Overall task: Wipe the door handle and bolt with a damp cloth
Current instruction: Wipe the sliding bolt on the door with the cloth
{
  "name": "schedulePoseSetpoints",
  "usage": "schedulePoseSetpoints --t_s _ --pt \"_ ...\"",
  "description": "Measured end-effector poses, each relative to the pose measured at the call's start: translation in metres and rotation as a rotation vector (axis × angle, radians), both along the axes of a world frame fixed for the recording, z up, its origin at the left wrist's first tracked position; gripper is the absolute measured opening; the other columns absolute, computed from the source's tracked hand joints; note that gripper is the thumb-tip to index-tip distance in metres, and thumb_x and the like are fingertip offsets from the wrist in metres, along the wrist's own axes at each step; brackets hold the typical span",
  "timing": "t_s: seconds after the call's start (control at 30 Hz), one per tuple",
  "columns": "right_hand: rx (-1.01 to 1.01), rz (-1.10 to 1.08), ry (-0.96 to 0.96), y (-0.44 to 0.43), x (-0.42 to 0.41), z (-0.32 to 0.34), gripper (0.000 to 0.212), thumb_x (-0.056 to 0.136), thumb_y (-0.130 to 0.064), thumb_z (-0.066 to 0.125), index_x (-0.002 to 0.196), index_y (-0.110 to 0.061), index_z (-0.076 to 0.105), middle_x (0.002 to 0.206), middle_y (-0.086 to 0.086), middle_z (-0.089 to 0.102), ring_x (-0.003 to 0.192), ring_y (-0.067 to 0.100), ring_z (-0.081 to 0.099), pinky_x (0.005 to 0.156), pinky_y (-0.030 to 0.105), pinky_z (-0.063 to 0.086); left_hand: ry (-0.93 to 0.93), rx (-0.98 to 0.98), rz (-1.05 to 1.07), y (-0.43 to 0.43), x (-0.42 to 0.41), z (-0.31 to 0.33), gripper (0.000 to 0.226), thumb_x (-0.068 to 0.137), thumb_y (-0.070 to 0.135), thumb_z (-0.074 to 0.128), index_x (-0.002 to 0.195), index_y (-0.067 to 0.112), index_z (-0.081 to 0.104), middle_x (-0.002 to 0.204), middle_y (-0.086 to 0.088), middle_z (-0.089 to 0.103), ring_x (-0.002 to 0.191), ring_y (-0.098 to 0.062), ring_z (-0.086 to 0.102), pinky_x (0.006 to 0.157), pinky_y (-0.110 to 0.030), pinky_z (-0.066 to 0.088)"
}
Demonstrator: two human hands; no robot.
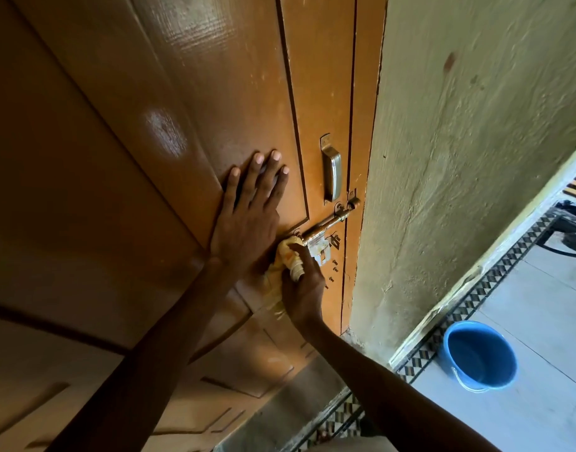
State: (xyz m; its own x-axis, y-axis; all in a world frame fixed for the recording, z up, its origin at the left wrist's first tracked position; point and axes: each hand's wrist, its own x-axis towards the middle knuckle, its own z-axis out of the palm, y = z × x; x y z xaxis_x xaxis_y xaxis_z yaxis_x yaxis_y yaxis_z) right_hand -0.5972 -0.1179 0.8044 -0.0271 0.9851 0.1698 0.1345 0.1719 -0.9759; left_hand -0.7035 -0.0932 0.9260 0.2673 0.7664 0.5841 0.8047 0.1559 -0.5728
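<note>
A brown wooden door fills the left of the view. A silver pull handle is fixed near its right edge. Just below it a rusty sliding bolt runs slantwise toward the frame. My right hand grips a yellow cloth and presses it against the bolt's left end. The cloth hangs down behind my fingers. My left hand lies flat on the door panel, fingers spread, just left of the bolt.
A rough greenish wall stands right of the door. On the tiled floor at lower right sits a blue bucket with a metal handle. A patterned tile border runs along the wall's base.
</note>
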Motion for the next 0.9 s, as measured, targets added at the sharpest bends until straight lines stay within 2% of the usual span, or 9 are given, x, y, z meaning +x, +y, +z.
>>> schedulePoseSetpoints --t_s 0.1,0.23,0.3,0.37,0.47,0.53,0.6,0.73,0.9 --pt "0.004 0.083 -0.045 -0.001 0.002 0.003 0.054 0.081 -0.042 0.057 0.129 -0.017 0.053 0.115 0.001 0.068 0.098 0.016 0.065 0.081 0.024 0.056 -0.009 -0.012 0.007 0.000 0.001 0.000 0.068 0.100 0.035 0.033 0.159 0.017 0.003 0.166 -0.009 0.002 0.151 -0.029 0.002 0.120 -0.049 -0.004" --pt "-0.010 0.234 -0.032 0.015 0.019 0.012 0.036 0.078 -0.010 0.063 0.113 -0.017 0.061 0.106 0.000 0.070 0.095 0.014 0.067 0.080 0.020 0.056 -0.034 -0.030 0.010 -0.002 0.004 0.001 0.070 0.100 0.039 0.033 0.159 0.019 0.001 0.166 -0.008 0.001 0.151 -0.028 0.002 0.121 -0.049 0.002" --pt "-0.044 0.273 -0.054 0.020 0.028 0.015 0.036 0.079 0.003 0.061 0.110 -0.016 0.064 0.106 0.000 0.070 0.099 0.014 0.065 0.082 0.010 0.050 -0.046 -0.046 0.001 -0.002 0.003 0.002 0.069 0.101 0.039 0.031 0.159 0.019 0.000 0.166 -0.008 0.001 0.152 -0.028 0.001 0.121 -0.049 0.001" --pt "-0.057 0.195 -0.045 0.022 0.035 0.015 0.027 0.084 0.000 0.061 0.108 -0.012 0.066 0.105 0.003 0.071 0.100 0.018 0.067 0.085 0.017 0.054 -0.044 -0.050 -0.002 -0.002 0.003 0.002 0.066 0.101 0.039 0.026 0.159 0.019 0.001 0.166 -0.008 0.001 0.152 -0.028 0.001 0.121 -0.049 -0.001" --pt "-0.071 0.036 0.022 0.014 0.030 0.020 0.014 0.093 -0.016 0.054 0.091 -0.016 0.067 0.086 0.002 0.069 0.081 0.021 0.066 0.077 0.037 0.058 -0.045 -0.050 0.003 -0.002 0.002 0.001 0.065 0.101 0.038 0.023 0.159 0.019 0.000 0.166 -0.008 -0.001 0.152 -0.028 -0.001 0.120 -0.048 -0.005" --pt "-0.033 0.012 -0.066 0.006 0.015 0.012 0.021 0.088 -0.034 0.054 0.098 -0.021 0.066 0.091 0.000 0.069 0.081 0.016 0.066 0.073 0.034 0.059 -0.025 -0.034 0.009 -0.001 0.002 0.000 0.067 0.101 0.037 0.029 0.159 0.019 0.002 0.166 -0.009 0.002 0.151 -0.029 0.001 0.121 -0.049 -0.001" --pt "-0.049 0.157 -0.200 0.000 -0.004 -0.013 0.034 0.081 -0.041 0.060 0.112 -0.028 0.061 0.103 -0.006 0.069 0.092 0.009 0.068 0.077 0.030 0.060 -0.008 -0.011 0.008 -0.001 0.002 0.000 0.068 0.100 0.037 0.034 0.159 0.019 0.004 0.166 -0.009 0.006 0.151 -0.029 0.003 0.120 -0.049 0.002" --pt "-0.146 0.362 -0.272 -0.013 -0.014 -0.031 0.025 0.083 -0.038 0.062 0.108 -0.034 0.061 0.102 -0.016 0.069 0.097 0.001 0.065 0.087 0.027 0.057 0.007 -0.001 0.000 0.000 0.000 0.000 0.067 0.101 0.038 0.034 0.159 0.019 0.006 0.166 -0.009 0.008 0.150 -0.030 0.005 0.120 -0.049 0.006" --pt "-0.175 0.055 -0.064 -0.025 0.039 -0.004 0.022 0.089 -0.012 0.061 0.110 -0.018 0.064 0.097 -0.006 0.069 0.085 0.009 0.066 0.074 0.021 0.058 0.000 -0.023 0.006 -0.001 0.001 -0.001 0.069 0.101 0.040 0.032 0.159 0.018 0.002 0.166 -0.010 0.002 0.151 -0.029 0.002 0.121 -0.049 0.002"
